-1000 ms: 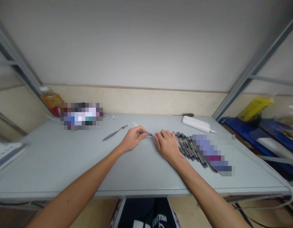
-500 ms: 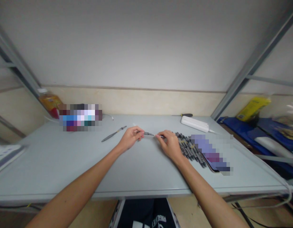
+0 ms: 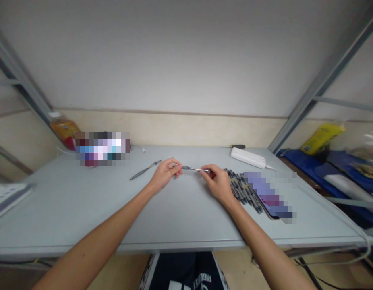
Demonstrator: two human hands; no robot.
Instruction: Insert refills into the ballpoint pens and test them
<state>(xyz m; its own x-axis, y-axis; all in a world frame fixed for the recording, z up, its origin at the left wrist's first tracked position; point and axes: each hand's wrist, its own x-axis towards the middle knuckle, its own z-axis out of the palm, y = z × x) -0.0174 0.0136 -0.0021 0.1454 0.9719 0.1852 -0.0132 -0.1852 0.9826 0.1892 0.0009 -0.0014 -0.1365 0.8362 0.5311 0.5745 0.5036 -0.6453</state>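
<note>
Head view: over the pale grey tabletop (image 3: 83, 209), left hand (image 3: 164, 176) pinches one end of a slim dark grey pen (image 3: 189, 168) and right hand (image 3: 219, 184) pinches the other. A thin pale rod (image 3: 201, 170) shows near the right fingertips. The pen is held just above mid-table. By the look, little is done: a single grey pen (image 3: 144, 170) lies apart on the left, and a loose heap of dark pens (image 3: 239, 186) sits by the right wrist. No box holds them. Blue bins (image 3: 310, 165) off right, contents blurred.
</note>
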